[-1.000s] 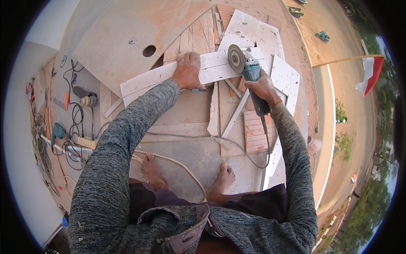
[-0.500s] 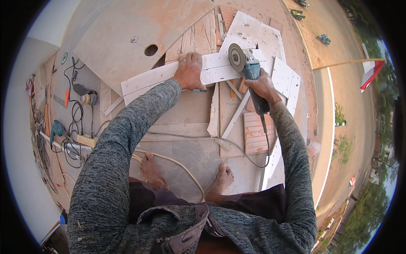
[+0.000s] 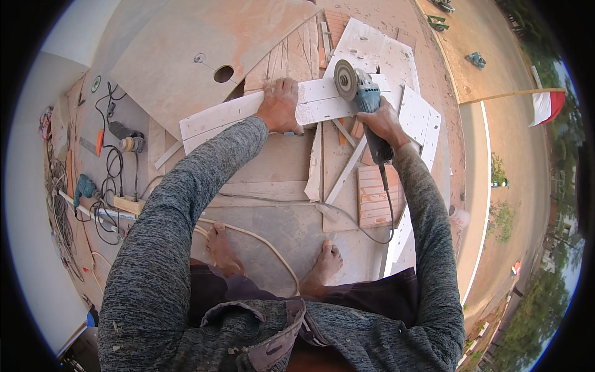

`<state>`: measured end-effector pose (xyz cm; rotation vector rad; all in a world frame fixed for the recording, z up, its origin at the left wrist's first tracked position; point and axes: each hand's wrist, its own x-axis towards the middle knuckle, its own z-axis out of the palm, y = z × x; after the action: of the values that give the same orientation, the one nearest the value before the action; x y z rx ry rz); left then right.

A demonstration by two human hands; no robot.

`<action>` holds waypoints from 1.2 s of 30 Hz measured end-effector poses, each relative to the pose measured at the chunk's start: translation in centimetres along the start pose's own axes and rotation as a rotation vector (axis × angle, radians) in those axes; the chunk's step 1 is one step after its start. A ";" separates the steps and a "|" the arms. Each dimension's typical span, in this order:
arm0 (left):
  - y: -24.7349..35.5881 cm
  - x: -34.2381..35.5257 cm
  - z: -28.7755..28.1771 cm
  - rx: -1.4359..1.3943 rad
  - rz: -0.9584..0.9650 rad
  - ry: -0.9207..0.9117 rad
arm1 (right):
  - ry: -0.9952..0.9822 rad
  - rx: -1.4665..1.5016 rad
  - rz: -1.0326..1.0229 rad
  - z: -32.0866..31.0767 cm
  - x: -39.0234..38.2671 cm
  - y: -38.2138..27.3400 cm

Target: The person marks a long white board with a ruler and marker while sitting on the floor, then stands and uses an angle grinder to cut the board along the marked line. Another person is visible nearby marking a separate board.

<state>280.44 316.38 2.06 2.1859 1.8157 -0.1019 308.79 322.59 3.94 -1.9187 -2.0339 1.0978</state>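
My left hand (image 3: 279, 105) is closed over a long white board (image 3: 322, 99) with dark holes and lines along it, its fingers bent over the far edge. My right hand (image 3: 381, 124) is wrapped around a teal and black angle grinder (image 3: 368, 99), whose disc (image 3: 346, 80) stands tilted over the right part of the board; I cannot tell whether it touches the surface. The grinder's cable hangs from its rear and loops leftward. More white cut pieces (image 3: 416, 121) lie under and beside the board's right end, near a pinkish grooved tile (image 3: 377, 195).
A large dusty panel (image 3: 161, 56) with a round hole lies at the upper left. A second power tool (image 3: 124, 137), a teal drill (image 3: 83, 189), a power strip (image 3: 128, 205) and tangled cords lie at left. My bare feet are below. A flag (image 3: 545, 105) on a pole is at right.
My hands, the board and the grinder have shifted slightly up and rightward in the picture, along with parts of the surroundings. Both grips stay the same.
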 end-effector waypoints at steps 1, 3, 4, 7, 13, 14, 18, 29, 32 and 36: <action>0.0 0.0 -0.1 0.000 -0.001 -0.007 | 0.006 0.002 -0.003 0.0 0.1 0.0; 0.0 -0.1 0.0 0.004 -0.007 -0.005 | 0.005 0.022 -0.010 0.1 0.1 -0.3; -0.1 -0.1 0.1 0.006 -0.010 -0.004 | -0.001 0.039 -0.011 0.0 0.1 -0.4; 0.2 -0.1 -0.5 -0.010 0.000 -0.041 | 0.009 0.038 -0.031 -0.2 0.1 -0.6; 0.0 0.0 0.0 -0.016 0.003 -0.016 | -0.006 0.002 -0.002 -0.2 0.8 -0.9; -0.1 0.0 0.1 -0.009 0.003 -0.008 | -0.010 0.003 0.004 -0.1 0.8 -1.1; -0.1 0.0 0.4 -0.005 0.005 0.007 | 0.003 -0.001 0.000 -0.1 0.7 -1.3; -0.2 -0.1 0.2 0.004 0.013 0.014 | -0.003 -0.003 -0.001 -0.1 0.7 -1.2; -0.3 -0.2 0.2 -0.001 0.028 0.037 | -0.007 0.013 0.003 -0.2 0.1 -1.0; -0.3 -0.1 0.4 0.014 0.034 0.054 | -0.005 0.007 -0.001 0.2 0.3 0.0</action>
<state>280.14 316.22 1.68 2.2489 1.8106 -0.0483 308.66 322.80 3.70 -1.9131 -2.0312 1.1091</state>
